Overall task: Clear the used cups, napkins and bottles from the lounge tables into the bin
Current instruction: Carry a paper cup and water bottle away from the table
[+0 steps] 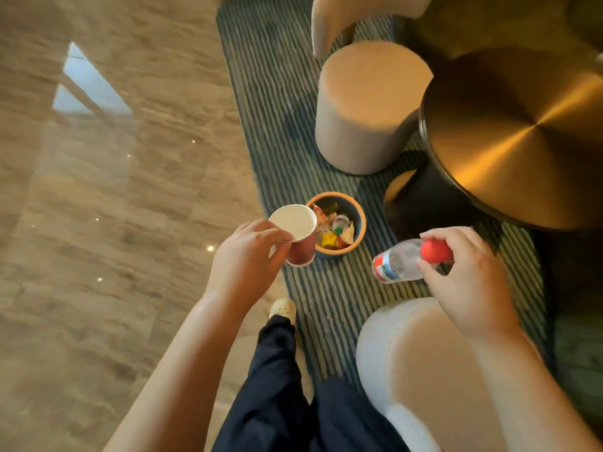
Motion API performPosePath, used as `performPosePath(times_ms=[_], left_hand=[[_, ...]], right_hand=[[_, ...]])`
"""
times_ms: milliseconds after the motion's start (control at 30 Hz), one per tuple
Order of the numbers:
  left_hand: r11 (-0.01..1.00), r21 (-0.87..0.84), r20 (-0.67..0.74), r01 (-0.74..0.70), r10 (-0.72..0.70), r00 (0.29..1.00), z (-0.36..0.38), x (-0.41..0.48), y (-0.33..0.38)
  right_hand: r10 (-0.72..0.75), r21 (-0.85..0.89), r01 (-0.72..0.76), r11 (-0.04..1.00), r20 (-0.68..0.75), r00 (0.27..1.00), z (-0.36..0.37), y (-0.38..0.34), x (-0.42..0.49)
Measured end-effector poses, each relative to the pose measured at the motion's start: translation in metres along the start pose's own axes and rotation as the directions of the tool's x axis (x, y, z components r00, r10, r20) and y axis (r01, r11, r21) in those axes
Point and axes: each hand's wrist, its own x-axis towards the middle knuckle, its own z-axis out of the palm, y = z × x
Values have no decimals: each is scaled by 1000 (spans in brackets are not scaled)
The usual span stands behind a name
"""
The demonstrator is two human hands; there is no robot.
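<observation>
The left grip (243, 256) pinches a red paper cup (301, 252) by its rim. The cup is upright and white inside. Just beyond this grip's fingertips, slightly to its right, the small round bin (359, 220) stands open-topped on the striped carpet (270, 93). It holds wrappers and a green-capped bottle. The cup overlaps the bin's near-left rim in the view; contact cannot be told.

The right grip (470, 278) curls round the red-capped end of a clear plastic bottle (396, 262). The bottle is tilted, its base pointing toward the left grip. Bare carpet lies open between the two grips, up to the bin.

Left of the left grip the carpet edge gives way to polished marble floor (98, 190), wide and open. Ahead of the right grip the brass-topped round counter (522, 135) overhangs its dark pedestal, near the bin. A beige cylindrical stool (368, 106) stands beyond the bin. A pale pouf (408, 370) sits close under the right wrist.
</observation>
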Motion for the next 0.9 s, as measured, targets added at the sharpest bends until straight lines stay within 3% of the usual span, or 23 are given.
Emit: performPosePath(times_ms=[167,467,633,900], left_hand=[[1000,17,170,-23,19,985,31,83,-49],[999,-4,374,44,-39,927,134,172,-101],[992,-10,430,128,-111,896,207,187,-129],[995,-24,421,93,-74,904,313,206,-153]], right_hand=[[120,-23,-120,993,37,992,56,-3,59],[205,-13,-204,979,76,976,157,31,158],[244,-26,-243,970,125,962,220,74,193],[236,-24,-235,972,20,972,300,136,220]])
